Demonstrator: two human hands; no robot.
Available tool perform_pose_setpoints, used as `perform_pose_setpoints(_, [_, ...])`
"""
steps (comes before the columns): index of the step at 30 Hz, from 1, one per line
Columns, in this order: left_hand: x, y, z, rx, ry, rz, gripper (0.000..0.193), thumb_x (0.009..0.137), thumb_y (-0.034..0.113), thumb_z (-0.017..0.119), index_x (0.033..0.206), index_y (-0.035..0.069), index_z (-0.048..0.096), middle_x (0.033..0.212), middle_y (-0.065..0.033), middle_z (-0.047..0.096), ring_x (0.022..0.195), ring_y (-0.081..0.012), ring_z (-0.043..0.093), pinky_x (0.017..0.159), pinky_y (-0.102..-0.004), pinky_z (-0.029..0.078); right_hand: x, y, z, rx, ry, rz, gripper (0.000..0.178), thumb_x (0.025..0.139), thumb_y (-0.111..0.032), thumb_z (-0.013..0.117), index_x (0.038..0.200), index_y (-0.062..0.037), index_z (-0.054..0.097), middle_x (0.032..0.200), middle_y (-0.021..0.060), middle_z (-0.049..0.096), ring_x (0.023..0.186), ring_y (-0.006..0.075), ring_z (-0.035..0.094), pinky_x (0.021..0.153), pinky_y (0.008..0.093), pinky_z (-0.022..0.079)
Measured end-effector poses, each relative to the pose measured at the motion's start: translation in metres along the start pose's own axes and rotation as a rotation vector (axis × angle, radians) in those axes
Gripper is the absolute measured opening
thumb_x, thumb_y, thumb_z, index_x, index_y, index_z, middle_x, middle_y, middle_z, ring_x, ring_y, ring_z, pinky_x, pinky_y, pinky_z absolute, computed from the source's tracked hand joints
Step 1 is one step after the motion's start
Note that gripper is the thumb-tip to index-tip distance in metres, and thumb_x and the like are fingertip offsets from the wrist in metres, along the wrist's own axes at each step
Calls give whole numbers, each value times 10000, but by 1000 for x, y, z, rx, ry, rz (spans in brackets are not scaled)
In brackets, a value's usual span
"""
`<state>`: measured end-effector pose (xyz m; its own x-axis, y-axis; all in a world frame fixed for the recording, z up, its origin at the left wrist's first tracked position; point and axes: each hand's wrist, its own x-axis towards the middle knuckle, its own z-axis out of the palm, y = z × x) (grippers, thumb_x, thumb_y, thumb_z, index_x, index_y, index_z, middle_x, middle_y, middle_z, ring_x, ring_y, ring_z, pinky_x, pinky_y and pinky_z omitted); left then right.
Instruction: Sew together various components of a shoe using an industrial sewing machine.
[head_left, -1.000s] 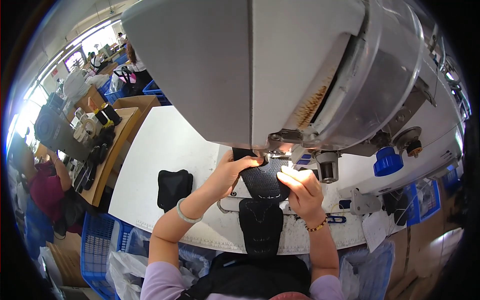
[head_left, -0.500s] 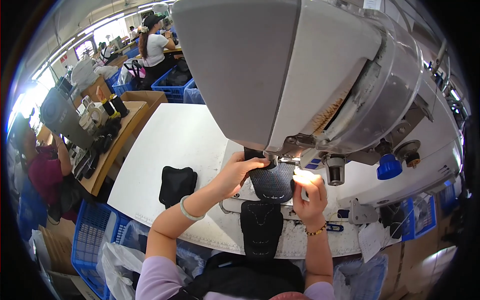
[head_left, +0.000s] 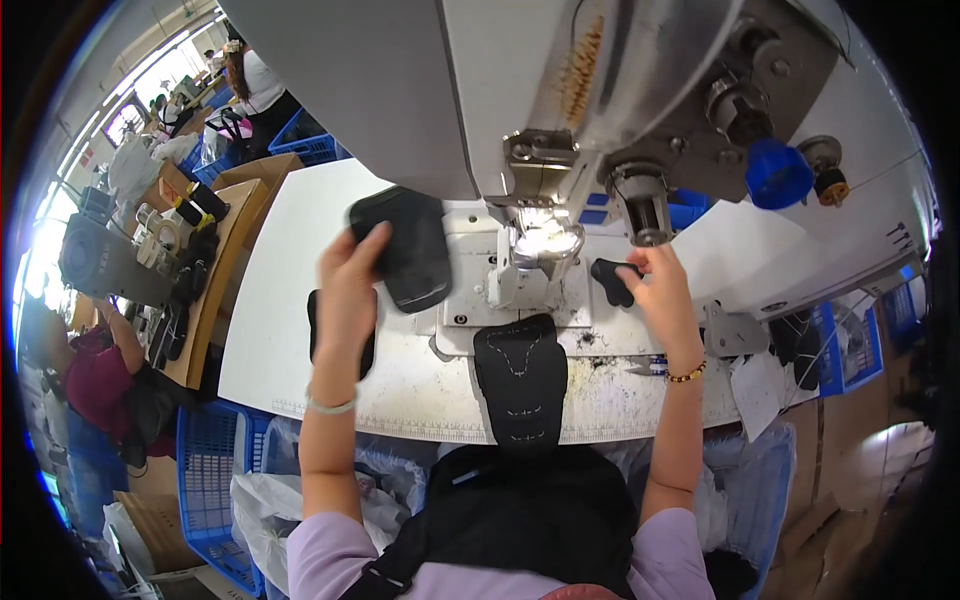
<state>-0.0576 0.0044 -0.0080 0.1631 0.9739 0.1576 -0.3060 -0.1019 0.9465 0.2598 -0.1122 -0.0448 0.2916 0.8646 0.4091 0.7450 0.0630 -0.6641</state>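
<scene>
The left hand (head_left: 348, 290) grasped a flat, rounded black panel (head_left: 412, 255) over the left of the white bench (head_left: 285, 270); the right hand (head_left: 662, 290) touched a small black lobed piece (head_left: 612, 280), grip unclear. A black white-stitched panel (head_left: 522, 390) overlapped the near edge; brushing it risked a fall.

- Two bare hands (head_left: 347, 292) (head_left: 663, 292), yours
- Two bracelets (head_left: 332, 407) (head_left: 687, 375) on you
- One sewing machine (head_left: 370, 95) before you
- One large black piece (head_left: 415, 258) you hold
- One small black piece (head_left: 609, 280) on your right
- One white-stitched black panel (head_left: 520, 385)
</scene>
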Motion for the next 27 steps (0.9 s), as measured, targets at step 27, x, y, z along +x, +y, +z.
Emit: perform_pose_setpoints(27, [-96,-94,35,949,-156,500,269,766,83,685,895,1,464,836,-96,518,764,-241,537,672,-359,439,-97,-79,93,-74,63,-334,160,708,32,658,766,-10,515,866,134,558,730,285,577,616,354,486])
